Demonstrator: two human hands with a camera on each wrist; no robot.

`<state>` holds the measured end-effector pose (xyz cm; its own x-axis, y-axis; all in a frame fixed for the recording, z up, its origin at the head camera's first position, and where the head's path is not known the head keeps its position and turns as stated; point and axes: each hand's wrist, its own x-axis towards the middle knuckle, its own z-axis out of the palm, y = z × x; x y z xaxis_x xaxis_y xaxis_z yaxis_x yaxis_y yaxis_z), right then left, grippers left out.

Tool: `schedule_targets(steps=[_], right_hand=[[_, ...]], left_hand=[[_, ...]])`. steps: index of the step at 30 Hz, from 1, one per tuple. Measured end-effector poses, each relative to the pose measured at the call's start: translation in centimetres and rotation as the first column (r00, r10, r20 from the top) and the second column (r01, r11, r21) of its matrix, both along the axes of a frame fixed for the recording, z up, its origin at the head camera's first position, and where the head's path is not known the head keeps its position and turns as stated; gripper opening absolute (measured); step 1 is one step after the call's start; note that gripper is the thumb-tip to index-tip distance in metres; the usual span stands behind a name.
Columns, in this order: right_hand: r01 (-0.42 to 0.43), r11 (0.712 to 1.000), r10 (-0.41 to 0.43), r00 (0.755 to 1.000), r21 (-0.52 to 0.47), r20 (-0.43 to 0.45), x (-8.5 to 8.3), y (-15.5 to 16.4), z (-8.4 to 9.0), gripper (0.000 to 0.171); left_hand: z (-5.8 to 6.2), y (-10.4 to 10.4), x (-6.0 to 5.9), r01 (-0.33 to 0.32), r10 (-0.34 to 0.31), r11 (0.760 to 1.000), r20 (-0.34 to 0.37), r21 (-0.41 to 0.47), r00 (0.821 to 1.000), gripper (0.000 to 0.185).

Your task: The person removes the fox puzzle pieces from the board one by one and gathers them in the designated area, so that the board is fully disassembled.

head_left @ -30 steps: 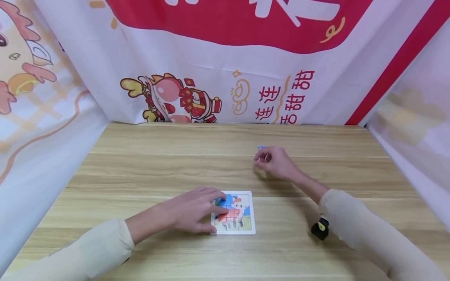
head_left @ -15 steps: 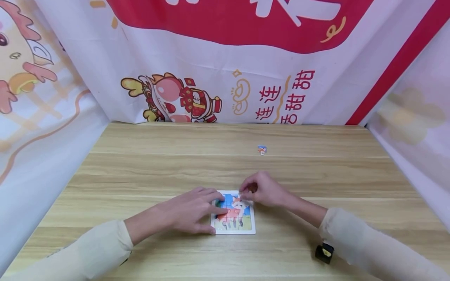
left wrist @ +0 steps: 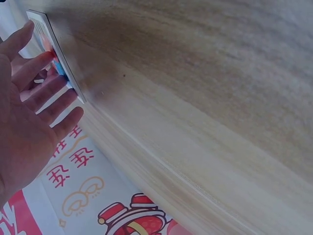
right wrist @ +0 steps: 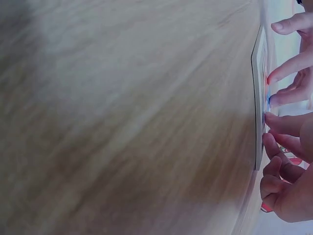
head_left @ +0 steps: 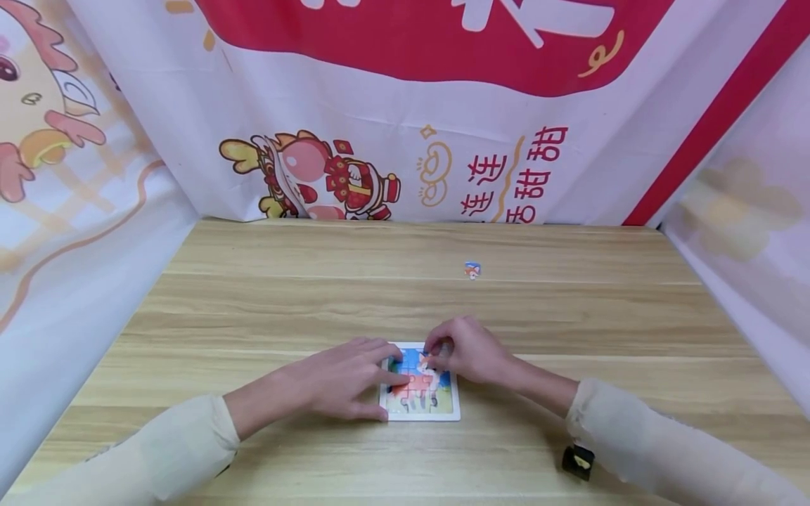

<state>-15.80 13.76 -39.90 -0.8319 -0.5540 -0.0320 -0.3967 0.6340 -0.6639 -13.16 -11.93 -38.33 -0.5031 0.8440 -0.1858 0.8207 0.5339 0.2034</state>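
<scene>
A small white-framed picture puzzle (head_left: 422,413) with a cartoon animal lies on the wooden table (head_left: 405,302) near the front. My left hand (head_left: 354,383) rests flat on its left part, fingers straight, holding the board (left wrist: 49,34) still. My right hand (head_left: 468,351) is at the board's top right, its curled fingers pinching a small puzzle piece (head_left: 427,360) down against the picture. In the right wrist view the curled right fingers (right wrist: 281,171) meet the board's edge (right wrist: 257,98). One loose puzzle piece (head_left: 472,270) lies farther back on the table.
Printed cloth banners (head_left: 405,105) wall in the table at the back and on both sides. A small black and yellow device (head_left: 579,461) hangs under my right forearm. Bare wood stretches to the left and right of the board.
My right hand has come from the far loose piece down to the board's top right corner with a piece in its fingers. The left hand has stayed on the board.
</scene>
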Motion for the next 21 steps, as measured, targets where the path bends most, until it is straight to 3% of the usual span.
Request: schedule_targets(steps=[8, 21], right_hand=[[-0.006, 1.0, 0.006, 1.0, -0.009, 0.027, -0.32, -0.09, -0.05, 0.01], [0.048, 0.997, -0.039, 0.99, -0.057, 0.139, -0.5, -0.44, 0.78, 0.024]], left_hand=[[0.02, -0.07, -0.04, 0.012, -0.012, 1.0, -0.009, 0.009, 1.0, 0.062], [0.11, 0.19, -0.25, 0.063, -0.062, 0.998, -0.092, 0.003, 0.994, 0.058]])
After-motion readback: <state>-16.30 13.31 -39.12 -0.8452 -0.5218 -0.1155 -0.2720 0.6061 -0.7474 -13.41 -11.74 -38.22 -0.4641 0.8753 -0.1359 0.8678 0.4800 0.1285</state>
